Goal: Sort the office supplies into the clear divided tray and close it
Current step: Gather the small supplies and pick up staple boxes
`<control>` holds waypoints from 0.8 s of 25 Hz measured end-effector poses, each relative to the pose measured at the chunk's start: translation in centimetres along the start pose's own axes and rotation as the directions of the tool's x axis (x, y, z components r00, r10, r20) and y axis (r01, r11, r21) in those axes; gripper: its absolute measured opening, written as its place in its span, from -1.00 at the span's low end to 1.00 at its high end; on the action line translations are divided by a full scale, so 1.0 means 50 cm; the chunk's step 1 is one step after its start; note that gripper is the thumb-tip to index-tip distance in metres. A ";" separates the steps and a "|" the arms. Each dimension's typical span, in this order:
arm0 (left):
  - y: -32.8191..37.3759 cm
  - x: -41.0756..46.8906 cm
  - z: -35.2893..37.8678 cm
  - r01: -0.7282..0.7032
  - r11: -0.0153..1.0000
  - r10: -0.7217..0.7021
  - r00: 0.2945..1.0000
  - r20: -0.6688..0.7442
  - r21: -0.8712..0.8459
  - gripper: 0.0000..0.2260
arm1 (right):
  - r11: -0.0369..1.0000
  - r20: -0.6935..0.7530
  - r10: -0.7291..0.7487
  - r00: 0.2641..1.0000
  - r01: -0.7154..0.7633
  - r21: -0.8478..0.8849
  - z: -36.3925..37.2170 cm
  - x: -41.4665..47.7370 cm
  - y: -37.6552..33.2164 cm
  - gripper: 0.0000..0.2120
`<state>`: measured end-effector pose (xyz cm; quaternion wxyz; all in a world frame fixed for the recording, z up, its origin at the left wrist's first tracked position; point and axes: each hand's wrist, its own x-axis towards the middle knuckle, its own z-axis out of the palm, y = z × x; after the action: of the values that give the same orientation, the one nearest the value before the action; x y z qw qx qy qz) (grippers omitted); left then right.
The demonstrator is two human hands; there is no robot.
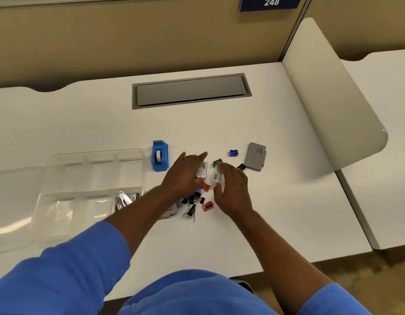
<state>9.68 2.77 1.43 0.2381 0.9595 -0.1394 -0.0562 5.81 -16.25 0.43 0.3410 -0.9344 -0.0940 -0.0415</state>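
From the head camera, the left hand [185,172] hid part of a small labelled packet [202,169] and whether its spread fingers gripped it was unclear, while the right hand [231,189], palm-down, pinched another packet [216,174] right of the open clear tray [94,155].

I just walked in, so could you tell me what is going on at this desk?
A person in blue sleeves is sorting office supplies. The left hand and right hand each hover at a small barcoded packet in the loose pile, beside the blue tape dispenser. The clear divided tray lies open, with only some metal items in one compartment.
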 end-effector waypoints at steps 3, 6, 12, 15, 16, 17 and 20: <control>-0.007 -0.063 -0.026 -0.007 1.000 0.007 0.999 -0.046 -0.014 -0.27 | 0.999 0.002 -0.021 1.000 0.021 0.043 0.018 -0.007 -0.041 -0.45; -0.028 -0.117 -0.049 -0.011 1.000 0.008 0.995 -0.104 -0.026 -0.28 | 0.997 -0.013 -0.056 0.998 0.056 0.057 0.038 -0.020 -0.081 -0.43; -0.097 -0.231 -0.102 0.041 0.999 -0.036 0.987 -0.156 0.025 -0.24 | 0.994 0.025 -0.081 0.996 0.079 0.077 0.089 -0.062 -0.178 -0.40; -0.147 -0.299 -0.138 0.122 0.990 -0.131 0.982 -0.133 -0.073 -0.23 | 0.989 0.122 0.007 0.993 -0.026 0.148 0.120 -0.081 -0.241 -0.36; -0.168 -0.323 -0.151 0.168 0.976 -0.184 0.977 -0.109 -0.139 -0.22 | 0.986 0.150 0.031 0.988 -0.055 0.160 0.131 -0.089 -0.263 -0.35; -0.191 -0.347 -0.165 0.216 0.957 -0.235 0.968 -0.082 -0.191 -0.21 | 0.983 0.171 0.049 0.984 -0.078 0.165 0.144 -0.096 -0.284 -0.34; -0.263 -0.417 -0.201 0.283 0.934 -0.302 0.952 -0.055 -0.220 -0.20 | 0.985 0.192 0.050 0.980 -0.080 0.152 0.180 -0.114 -0.346 -0.36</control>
<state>-5.32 24.48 4.90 0.3325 0.9407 0.0223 -0.0634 -3.18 1.68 3.67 0.4054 -0.9065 -0.0980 0.0657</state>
